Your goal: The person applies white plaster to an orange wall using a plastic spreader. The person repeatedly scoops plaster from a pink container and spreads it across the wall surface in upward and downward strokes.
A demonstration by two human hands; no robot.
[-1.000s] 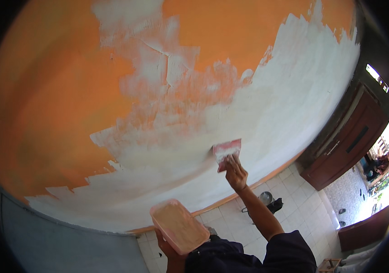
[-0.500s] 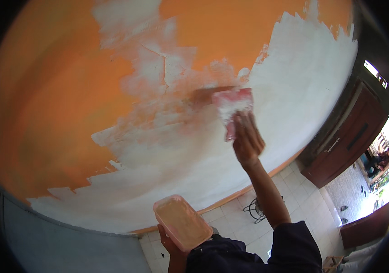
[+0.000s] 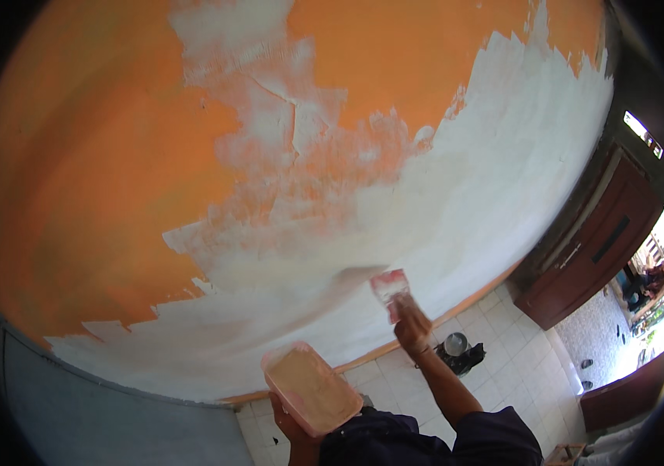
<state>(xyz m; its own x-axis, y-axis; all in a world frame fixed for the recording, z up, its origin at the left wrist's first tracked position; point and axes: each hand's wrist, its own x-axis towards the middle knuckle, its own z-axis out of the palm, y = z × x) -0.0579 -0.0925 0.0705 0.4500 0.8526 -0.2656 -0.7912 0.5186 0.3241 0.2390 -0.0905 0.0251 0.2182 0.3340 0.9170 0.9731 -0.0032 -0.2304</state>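
Observation:
My right hand (image 3: pixel 412 325) is closed round the lower end of a wide, flat scraper (image 3: pixel 391 287), pinkish red and smeared with white. The blade points up at the lower white part of the wall (image 3: pixel 471 186); whether it touches I cannot tell. A dark shadow stretches left from it. Down at the bottom, my left hand (image 3: pixel 289 426) grips the side of a pink rectangular plastic tub (image 3: pixel 288 398), its fingers partly hidden beneath. Pale beige stuff coats the tub's inside. Ragged white patches and a thin pinkish smear cover the wall's orange paint (image 3: pixel 130 171).
Behind my right forearm, a round grey container (image 3: pixel 456 344) and a black bag (image 3: pixel 468 362) stand on the white tiled floor (image 3: pixel 502 365). A brown door (image 3: pixel 599 241) stands at the right beside a bright doorway, with a person outside. A grey-blue surface (image 3: pixel 107 404) fills the lower left.
My right hand and the scraper have come down the wall, toward the tub's height. The smeared area where the blade was now shows whiter. The tub has hardly moved.

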